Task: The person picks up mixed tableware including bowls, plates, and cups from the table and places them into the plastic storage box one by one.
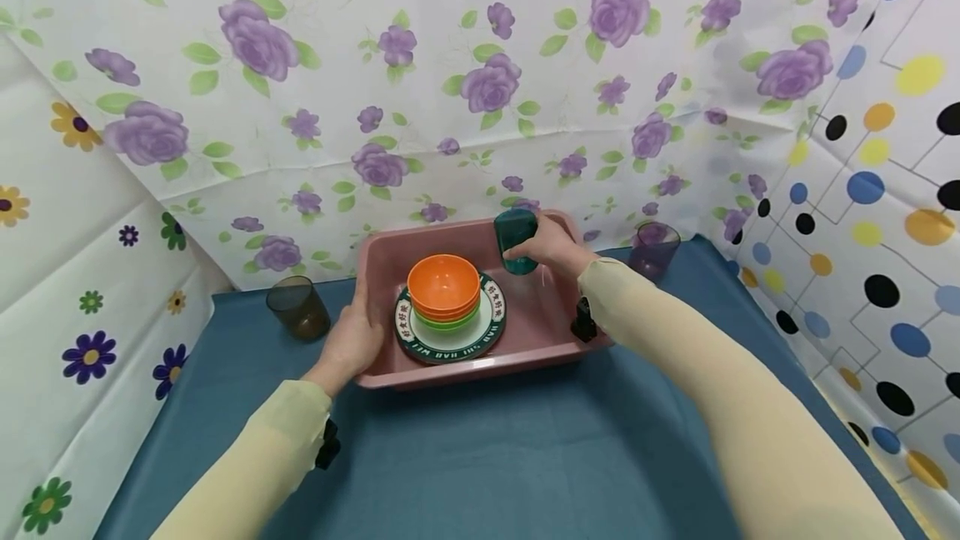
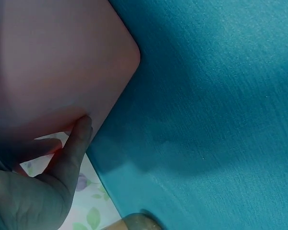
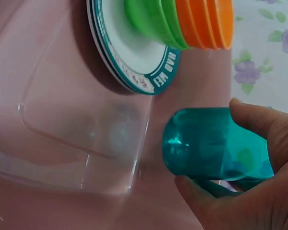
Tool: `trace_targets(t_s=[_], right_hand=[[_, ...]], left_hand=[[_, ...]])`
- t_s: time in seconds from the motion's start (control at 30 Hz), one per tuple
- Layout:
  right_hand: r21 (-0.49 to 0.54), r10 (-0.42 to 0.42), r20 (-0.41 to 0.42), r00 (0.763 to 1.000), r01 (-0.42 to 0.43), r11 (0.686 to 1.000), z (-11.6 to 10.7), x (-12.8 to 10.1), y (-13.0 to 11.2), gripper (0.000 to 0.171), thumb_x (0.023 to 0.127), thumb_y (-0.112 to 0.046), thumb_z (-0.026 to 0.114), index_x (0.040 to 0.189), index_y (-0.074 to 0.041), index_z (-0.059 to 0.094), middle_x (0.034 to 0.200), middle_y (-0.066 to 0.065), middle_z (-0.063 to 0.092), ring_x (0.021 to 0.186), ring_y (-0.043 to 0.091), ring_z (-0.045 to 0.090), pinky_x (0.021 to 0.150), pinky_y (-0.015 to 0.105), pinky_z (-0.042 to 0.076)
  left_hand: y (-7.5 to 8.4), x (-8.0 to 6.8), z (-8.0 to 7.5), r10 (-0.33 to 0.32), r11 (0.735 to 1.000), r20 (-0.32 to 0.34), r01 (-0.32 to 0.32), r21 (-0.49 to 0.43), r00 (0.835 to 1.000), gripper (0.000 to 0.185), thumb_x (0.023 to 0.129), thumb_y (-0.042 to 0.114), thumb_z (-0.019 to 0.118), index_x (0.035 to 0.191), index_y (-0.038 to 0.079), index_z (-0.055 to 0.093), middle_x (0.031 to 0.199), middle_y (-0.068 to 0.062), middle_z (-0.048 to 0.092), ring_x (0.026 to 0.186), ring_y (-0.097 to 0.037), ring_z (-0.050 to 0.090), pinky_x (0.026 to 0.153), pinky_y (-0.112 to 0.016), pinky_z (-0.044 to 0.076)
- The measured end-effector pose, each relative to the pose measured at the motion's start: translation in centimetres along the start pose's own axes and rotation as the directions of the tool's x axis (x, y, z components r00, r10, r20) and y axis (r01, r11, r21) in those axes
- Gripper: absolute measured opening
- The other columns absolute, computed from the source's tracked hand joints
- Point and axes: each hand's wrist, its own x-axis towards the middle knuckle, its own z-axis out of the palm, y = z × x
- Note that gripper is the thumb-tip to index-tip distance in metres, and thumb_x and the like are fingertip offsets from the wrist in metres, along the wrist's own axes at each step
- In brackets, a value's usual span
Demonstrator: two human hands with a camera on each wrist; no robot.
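Step in hand, as I read it: loading cups into the pink tub (image 1: 525, 352). Right hand (image 1: 551, 247) wraps fingers and thumb around a teal cup (image 1: 514, 240), held just above the tub floor near the far wall, centre of the head view. In the right wrist view the cup (image 3: 209, 146) is translucent teal plastic, smooth-walled, base toward the camera, over a clear tray (image 3: 81, 139) lying in the tub.

Left hand (image 1: 352, 340) grips the tub's left rim, thumb inside, steadying it; the left wrist view shows one finger (image 2: 77, 141) flat against the outer wall.

Next move probably calls for lowering the cup onto free floor right of the plates (image 1: 491, 332) and stacked bowls (image 1: 443, 283), without knocking them, then letting go.

Brown cup (image 1: 298, 307) at left and purple cup (image 1: 654, 247) at right stand outside on the blue cloth (image 1: 487, 457).
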Motion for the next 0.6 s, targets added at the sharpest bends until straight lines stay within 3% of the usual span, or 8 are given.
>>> trace_targets(t_s=[0.13,0.4,0.6], right_hand=[[-0.004,0.016,0.038,0.999,-0.016,1.000,0.3,1.0,0.2,0.079,0.087,-0.018,0.083,0.152,-0.001,0.041,0.141,0.021,0.054,0.124,0.035,0.054,0.104,0.049,0.049],[-0.100,0.154,0.052,0.987,-0.148,0.984,1.0,1.9,-0.1,0.077,0.086,-0.024,0.084,0.146,0.004,0.045,0.135,0.020,0.055,0.114,0.034,0.057,0.098,0.045,0.053],[-0.113,0.198,0.043,0.979,-0.193,0.975,1.6,2.5,0.0,0.080,0.084,-0.025,0.086,0.143,0.007,0.043,0.131,0.020,0.053,0.112,0.035,0.058,0.097,0.044,0.053]], left_hand=[[0.0,0.0,-0.2,0.009,1.000,-0.006,-0.009,-0.004,1.000,0.086,0.103,0.006,0.049,0.165,0.020,-0.009,0.126,-0.032,0.059,0.093,-0.036,0.072,0.083,-0.053,0.059],[0.0,0.0,-0.2,0.015,1.000,-0.003,-0.015,-0.013,1.000,0.084,0.105,0.007,0.047,0.165,0.017,-0.010,0.118,-0.031,0.063,0.084,-0.031,0.073,0.081,-0.051,0.060],[-0.2,0.0,-0.2,0.019,0.999,0.000,-0.019,-0.027,1.000,0.088,0.105,0.008,0.050,0.164,0.025,-0.013,0.117,-0.029,0.063,0.084,-0.031,0.072,0.082,-0.052,0.059]])
